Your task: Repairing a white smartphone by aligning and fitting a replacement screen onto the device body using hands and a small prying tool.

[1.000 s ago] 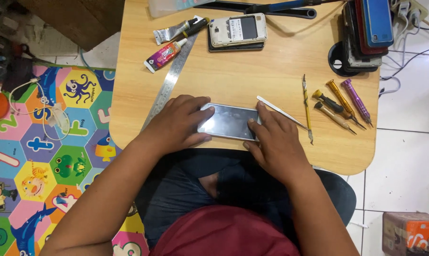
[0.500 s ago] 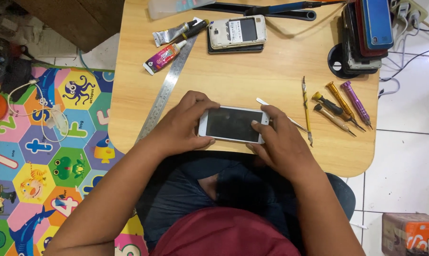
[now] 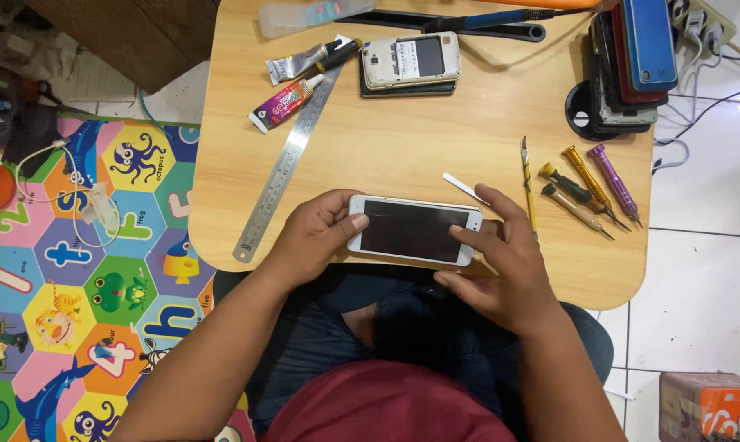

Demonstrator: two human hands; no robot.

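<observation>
A white smartphone point(image 3: 412, 230) with a dark screen is held level just above the near edge of a small wooden table point(image 3: 402, 139). My left hand point(image 3: 308, 240) grips its left end, thumb on the top corner. My right hand point(image 3: 501, 262) holds the right end, with the thumb on the face and the index finger stretched along the far edge. A thin white pry stick point(image 3: 461, 185) lies on the table just beyond my right fingers.
A steel ruler point(image 3: 285, 164) lies diagonally at the left, with glue tubes point(image 3: 286, 101) by its far end. An opened phone point(image 3: 409, 62) sits at the back, a stack of phones point(image 3: 632, 61) at the back right, several screwdrivers point(image 3: 587, 184) at the right. A colourful play mat point(image 3: 75, 278) covers the floor.
The phone has been lifted off the table and drawn toward me. My hands shifted from pressing flat on it to gripping its two ends.
</observation>
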